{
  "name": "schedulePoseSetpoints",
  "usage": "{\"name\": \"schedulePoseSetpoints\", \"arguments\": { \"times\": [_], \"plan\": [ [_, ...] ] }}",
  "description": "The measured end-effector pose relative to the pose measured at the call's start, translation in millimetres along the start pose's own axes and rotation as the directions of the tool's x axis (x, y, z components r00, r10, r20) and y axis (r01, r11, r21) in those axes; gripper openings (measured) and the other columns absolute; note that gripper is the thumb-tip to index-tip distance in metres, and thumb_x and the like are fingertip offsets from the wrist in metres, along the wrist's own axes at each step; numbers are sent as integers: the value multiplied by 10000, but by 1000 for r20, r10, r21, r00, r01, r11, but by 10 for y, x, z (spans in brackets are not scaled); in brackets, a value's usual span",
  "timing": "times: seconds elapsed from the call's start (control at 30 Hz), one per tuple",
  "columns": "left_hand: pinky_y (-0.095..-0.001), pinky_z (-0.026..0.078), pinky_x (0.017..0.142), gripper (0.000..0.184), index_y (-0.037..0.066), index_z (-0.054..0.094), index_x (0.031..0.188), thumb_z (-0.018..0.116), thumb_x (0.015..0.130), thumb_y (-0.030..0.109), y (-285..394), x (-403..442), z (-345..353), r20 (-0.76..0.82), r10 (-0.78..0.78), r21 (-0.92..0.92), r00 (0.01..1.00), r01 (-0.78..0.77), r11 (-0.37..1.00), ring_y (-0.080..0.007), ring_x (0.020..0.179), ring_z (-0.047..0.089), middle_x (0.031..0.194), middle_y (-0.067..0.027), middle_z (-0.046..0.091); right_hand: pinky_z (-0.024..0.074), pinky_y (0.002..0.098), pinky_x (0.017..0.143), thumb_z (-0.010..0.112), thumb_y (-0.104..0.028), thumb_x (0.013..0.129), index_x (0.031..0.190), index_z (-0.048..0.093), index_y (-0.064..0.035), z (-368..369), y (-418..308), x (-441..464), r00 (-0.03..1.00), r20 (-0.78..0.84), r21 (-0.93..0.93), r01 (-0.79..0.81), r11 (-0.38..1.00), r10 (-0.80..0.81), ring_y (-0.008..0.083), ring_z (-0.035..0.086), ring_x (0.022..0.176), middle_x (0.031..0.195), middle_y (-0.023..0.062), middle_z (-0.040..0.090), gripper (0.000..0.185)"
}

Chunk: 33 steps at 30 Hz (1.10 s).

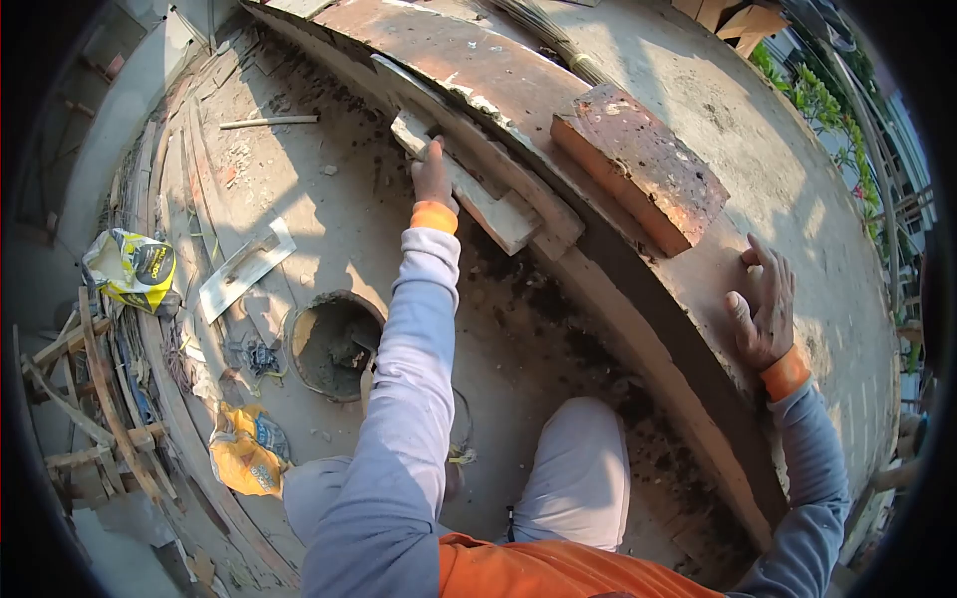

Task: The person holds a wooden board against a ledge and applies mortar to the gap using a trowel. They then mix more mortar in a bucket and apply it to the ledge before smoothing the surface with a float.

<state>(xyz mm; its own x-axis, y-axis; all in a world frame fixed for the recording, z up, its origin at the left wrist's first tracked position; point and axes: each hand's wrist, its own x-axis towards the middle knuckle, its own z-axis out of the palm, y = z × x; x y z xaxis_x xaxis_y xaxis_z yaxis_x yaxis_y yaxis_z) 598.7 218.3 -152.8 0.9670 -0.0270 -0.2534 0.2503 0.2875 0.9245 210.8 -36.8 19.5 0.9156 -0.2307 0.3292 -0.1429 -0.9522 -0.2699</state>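
My left hand [432, 179] is closed round the handle of a wooden float [508, 214], which lies along the side of a low curved wall [638, 329]. The float's long board runs close against the wall's face. My right hand [766, 309] rests palm down on the top of the wall, fingers apart and holding nothing. Between the two hands, a large reddish-brown block [643, 164], like a brick, sits on the wall top. A round bucket [337, 344] with grey mortar in it stands on the ground left of my left forearm.
On the ground to the left lie a pale flat sheet [247, 269], a short stick [269, 123], a yellow bag [244, 453] and a yellow-and-white sack [130, 267]. Timber scraps [110, 399] pile up at the far left. A bundle of thin sticks [558, 40] lies at the top.
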Motion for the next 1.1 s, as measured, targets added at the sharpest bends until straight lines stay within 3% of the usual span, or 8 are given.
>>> {"name": "schedulePoseSetpoints", "arguments": {
  "times": [0.17,0.33,0.43,0.47,0.67,0.87,0.93,1.1],
  "plan": [
    [-321,409,871,503,-79,363,1163,574,922,309,-432,-2563,488,154,64,-187,986,-35,982,-180,1005,453,1114,-152,475,327,412,959,435,-548,895,1323,415,13,4,10,-29,1000,5,46,2,999,-2,301,504,994,1021,169,530,707],
    [-265,411,835,439,-32,305,1171,565,933,229,-886,-4055,612,351,-90,-69,932,122,990,-112,928,422,1046,-77,435,333,409,953,405,-529,911,1290,444,26,2,19,-26,999,13,100,-31,995,30,317,503,992,1023,183,525,673],
    [-260,422,806,394,-17,338,1141,576,926,213,-728,-3735,647,299,-203,-251,932,283,926,-101,893,437,1020,-67,458,334,411,950,403,-533,911,1275,450,36,31,76,-28,1000,26,97,-20,995,17,323,500,990,1022,187,521,677],
    [-246,431,764,333,-6,378,1093,582,919,192,-636,-3465,710,124,53,-251,991,-21,968,-84,842,448,974,-47,482,335,412,950,404,-536,910,1269,447,45,46,87,-28,999,29,95,-23,995,20,326,497,988,1022,190,517,685],
    [-349,467,797,504,-34,447,1153,665,838,293,64,-1126,342,81,27,-381,996,6,924,-177,903,524,1065,-101,519,336,413,955,421,-533,905,1283,436,43,43,34,26,999,49,20,17,1000,-18,315,497,992,1033,180,519,689],
    [-343,488,745,451,-7,582,1125,650,828,324,182,734,-206,-44,14,-192,999,-23,981,-196,848,588,991,-103,607,333,410,965,436,-543,898,1296,433,34,87,31,-21,999,1,86,-34,996,34,306,500,1010,1045,169,529,702],
    [-359,501,726,588,-7,520,1205,693,790,373,212,646,-288,-36,98,-123,995,-101,987,-218,816,606,961,-115,603,333,411,967,440,-546,895,1299,432,32,85,102,-39,1000,-6,67,-24,997,25,305,501,1018,1053,167,532,705],
    [-344,503,485,599,13,405,1131,722,759,360,-27,-483,-578,-18,-76,-46,997,75,996,-267,910,592,1017,-159,528,322,409,982,462,-515,896,1280,456,23,87,83,-67,999,-33,85,-31,996,34,304,507,1023,1044,154,550,661]
  ]
}}
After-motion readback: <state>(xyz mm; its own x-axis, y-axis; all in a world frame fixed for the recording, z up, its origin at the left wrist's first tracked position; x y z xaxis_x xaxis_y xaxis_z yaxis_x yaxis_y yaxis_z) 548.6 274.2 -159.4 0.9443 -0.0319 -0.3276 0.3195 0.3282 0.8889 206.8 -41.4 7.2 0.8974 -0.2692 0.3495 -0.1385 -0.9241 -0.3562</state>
